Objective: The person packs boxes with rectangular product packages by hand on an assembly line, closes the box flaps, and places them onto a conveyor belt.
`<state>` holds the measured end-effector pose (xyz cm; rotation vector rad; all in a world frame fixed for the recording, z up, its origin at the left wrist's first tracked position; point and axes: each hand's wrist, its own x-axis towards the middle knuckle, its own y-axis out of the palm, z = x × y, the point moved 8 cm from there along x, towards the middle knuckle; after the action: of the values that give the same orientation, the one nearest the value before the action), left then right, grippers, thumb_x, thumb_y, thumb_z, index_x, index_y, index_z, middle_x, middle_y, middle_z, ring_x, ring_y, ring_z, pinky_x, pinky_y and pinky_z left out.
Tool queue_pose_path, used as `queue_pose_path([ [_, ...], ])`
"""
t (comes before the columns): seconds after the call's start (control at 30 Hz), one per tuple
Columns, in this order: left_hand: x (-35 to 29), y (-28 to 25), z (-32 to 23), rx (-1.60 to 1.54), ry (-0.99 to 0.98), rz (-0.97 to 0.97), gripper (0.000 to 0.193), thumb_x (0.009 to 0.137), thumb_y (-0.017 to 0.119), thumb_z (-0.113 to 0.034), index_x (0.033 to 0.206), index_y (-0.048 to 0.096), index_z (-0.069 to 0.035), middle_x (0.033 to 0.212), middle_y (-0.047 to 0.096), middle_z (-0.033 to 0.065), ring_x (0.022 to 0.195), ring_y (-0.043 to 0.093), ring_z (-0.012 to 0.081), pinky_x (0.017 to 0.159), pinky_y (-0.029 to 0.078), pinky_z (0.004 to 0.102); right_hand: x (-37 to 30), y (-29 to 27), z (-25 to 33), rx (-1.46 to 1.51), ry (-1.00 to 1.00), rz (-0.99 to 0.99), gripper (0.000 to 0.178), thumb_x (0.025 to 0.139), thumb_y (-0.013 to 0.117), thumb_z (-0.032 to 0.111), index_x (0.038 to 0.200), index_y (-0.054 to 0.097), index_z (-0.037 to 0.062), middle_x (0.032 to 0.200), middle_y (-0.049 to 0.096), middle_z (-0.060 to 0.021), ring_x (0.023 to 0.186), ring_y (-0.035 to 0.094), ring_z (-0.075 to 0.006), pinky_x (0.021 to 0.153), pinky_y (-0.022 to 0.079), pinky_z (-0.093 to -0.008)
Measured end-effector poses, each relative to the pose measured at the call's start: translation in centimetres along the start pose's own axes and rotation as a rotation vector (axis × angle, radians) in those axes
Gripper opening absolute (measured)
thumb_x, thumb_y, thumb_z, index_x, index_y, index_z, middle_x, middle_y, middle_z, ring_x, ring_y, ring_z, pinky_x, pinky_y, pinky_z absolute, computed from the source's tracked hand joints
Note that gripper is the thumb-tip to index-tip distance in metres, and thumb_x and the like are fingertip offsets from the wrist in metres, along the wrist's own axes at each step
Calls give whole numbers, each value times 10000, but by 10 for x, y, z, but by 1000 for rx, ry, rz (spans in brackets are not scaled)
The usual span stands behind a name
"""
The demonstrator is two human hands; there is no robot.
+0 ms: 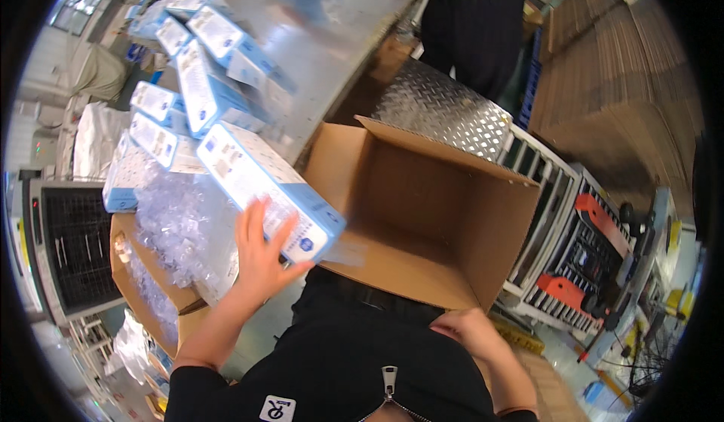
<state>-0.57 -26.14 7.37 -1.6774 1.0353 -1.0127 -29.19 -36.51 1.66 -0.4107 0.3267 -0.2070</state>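
My left hand (pixel 262 260) has its fingers spread against the near side of a long white-and-blue box (pixel 264 177). That box lies slantwise, its near end at the left edge of an open brown cardboard carton (pixel 422 203). Inside the carton I see only bare walls and bottom. Close to the carton's near right corner is my right hand (pixel 471 328), its fingers bent and mostly hidden; whether it grips the carton's edge does not show. Several similar white-and-blue boxes (pixel 197 90) lie jumbled on the metal table (pixel 317 45) to the left.
Clear crumpled plastic pieces (pixel 173 218) heap at the left, partly in another carton (pixel 124 271). A person in dark trousers (pixel 471 41) stands beyond a diamond-plate metal surface (pixel 445 109). Stacked flat cardboard (pixel 618 82) and a machine with orange-red parts (pixel 562 294) are to the right.
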Motion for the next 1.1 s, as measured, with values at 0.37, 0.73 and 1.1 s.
queue_pose_path([
  [0.37,36,25,44,-174,670,362,117,686,623,-262,722,652,-155,1099,590,22,1176,467,240,868,383,504,225,23,109,-935,-655,-282,692,684,646,172,1323,383,122,1329,386,-163,1249,367,-319,1011,294,-474],
  [0.73,113,-102,290,-141,-331,-465,266,765,626,-213,987,589,-71,1157,514,144,1131,456,297,924,378,476,369,67,165,-944,-663,52,944,514,781,199,1344,346,80,1117,487,-143,1086,461,-297,898,336,-441],
  [1.1,15,-32,460,297,-739,-249,554,878,476,-420,1325,405,-99,1416,260,217,1322,171,416,1006,234,588,421,4,155,-933,-376,-89,883,571,769,248,1351,360,192,1067,492,-141,1041,463,-307,880,333,-460],
])
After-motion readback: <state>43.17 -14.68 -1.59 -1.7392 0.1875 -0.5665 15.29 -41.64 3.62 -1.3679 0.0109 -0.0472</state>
